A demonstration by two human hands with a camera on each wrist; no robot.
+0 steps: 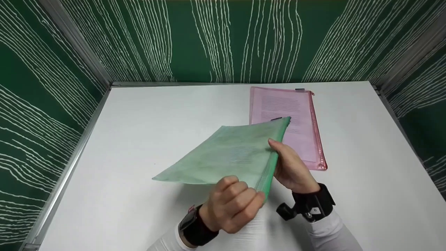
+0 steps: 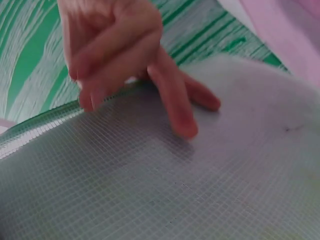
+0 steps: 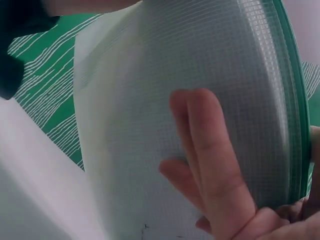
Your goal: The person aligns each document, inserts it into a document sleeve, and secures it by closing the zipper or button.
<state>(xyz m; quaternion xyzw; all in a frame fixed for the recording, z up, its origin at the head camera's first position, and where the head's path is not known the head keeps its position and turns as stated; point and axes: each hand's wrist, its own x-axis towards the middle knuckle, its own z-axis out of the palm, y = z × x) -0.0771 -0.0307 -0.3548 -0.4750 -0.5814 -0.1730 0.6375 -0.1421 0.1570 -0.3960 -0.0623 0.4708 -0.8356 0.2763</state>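
A green mesh zip pouch [image 1: 223, 153] is held tilted above the white table by both hands. My left hand [image 1: 235, 205] has its fingers curled and pinches the near end of the green zip edge; any zip pull there is hidden by the fingers. Farther along the same edge, my right hand [image 1: 294, 167] grips the pouch, thumb on top. Beneath, the right hand's fingers [image 3: 212, 150] lie stretched along the mesh in the right wrist view. Faint printed lines show through the pouch. Printed text [image 1: 249, 230] also shows below the left hand.
A pink zip pouch [image 1: 284, 101] with a printed sheet inside lies at the table's back right, partly covered by the green one in the head view. Green panels with white lines [image 1: 195, 42] stand around the white table [image 1: 129, 129], edged by metal rails.
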